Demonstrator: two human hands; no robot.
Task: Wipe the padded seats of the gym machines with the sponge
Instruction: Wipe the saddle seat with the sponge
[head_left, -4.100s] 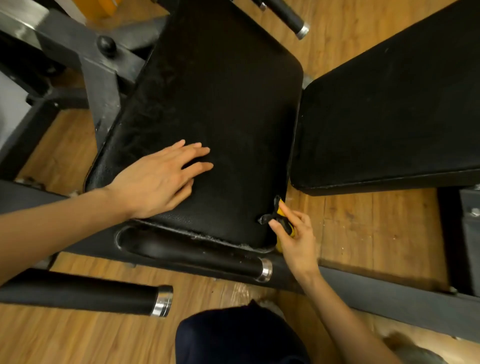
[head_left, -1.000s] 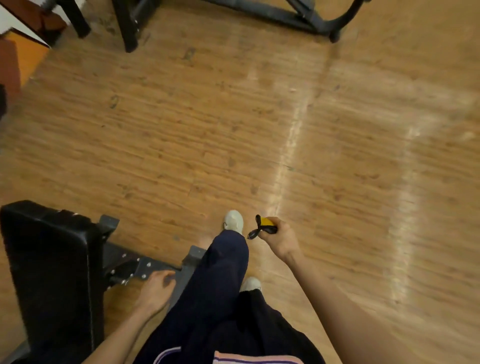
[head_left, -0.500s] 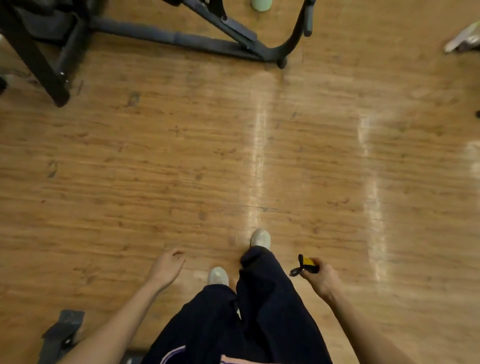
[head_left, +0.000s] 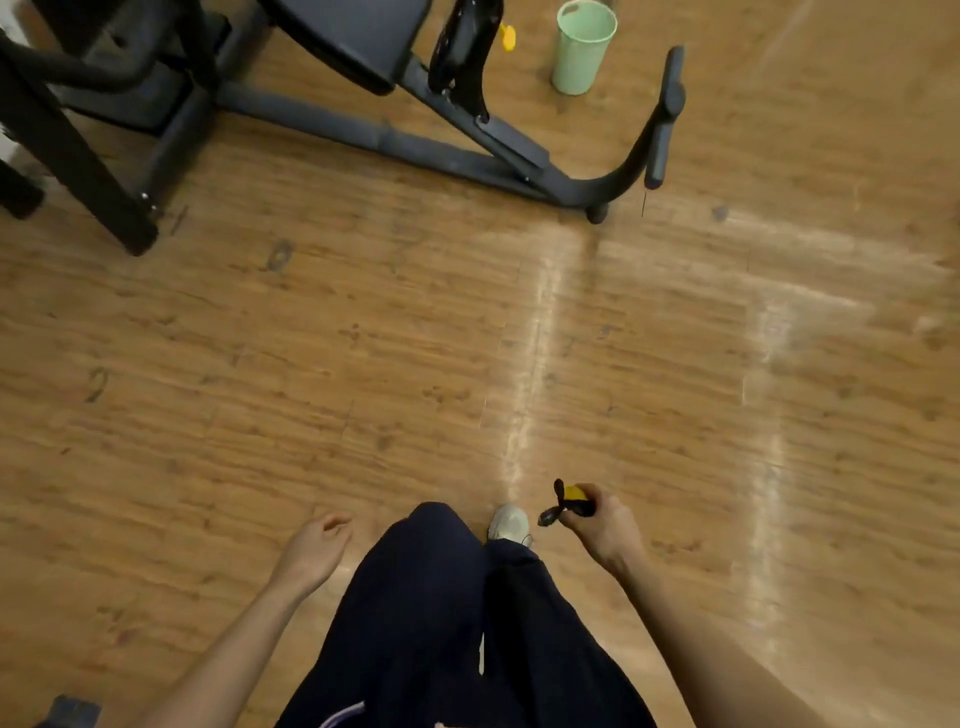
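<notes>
1. The right hand (head_left: 602, 530) is curled around a small yellow sponge with a black strap (head_left: 570, 501); the yellow end and a loop of the strap stick out past the knuckles.
2. The sponge hangs above the glossy wood-plank floor (head_left: 363, 338), near the bottom edge of the view, just right of a pale sneaker (head_left: 510, 522).
3. The left hand (head_left: 317, 548) holds nothing; its fingers are loosely curled and it hangs above the floor to the left of the dark navy trouser legs (head_left: 447, 623).
4. Both bare forearms reach in from the bottom corners of the view, on either side of the trousers.
5. A dark grey steel gym machine (head_left: 415, 148) stands at the far edge of the floor, well apart from both hands. Its black padded seat (head_left: 358, 41) sits tilted at the top centre, and a curved bar rises at its right end.
6. A pale green plastic bucket (head_left: 582, 49) stands upright on the floor, near the machine's frame on its right.
7. A small yellow knob (head_left: 508, 37) shows beside a glossy black part of the machine, between the seat and the bucket.
8. Bright streaks of reflected light run along the floor on the right.
</notes>
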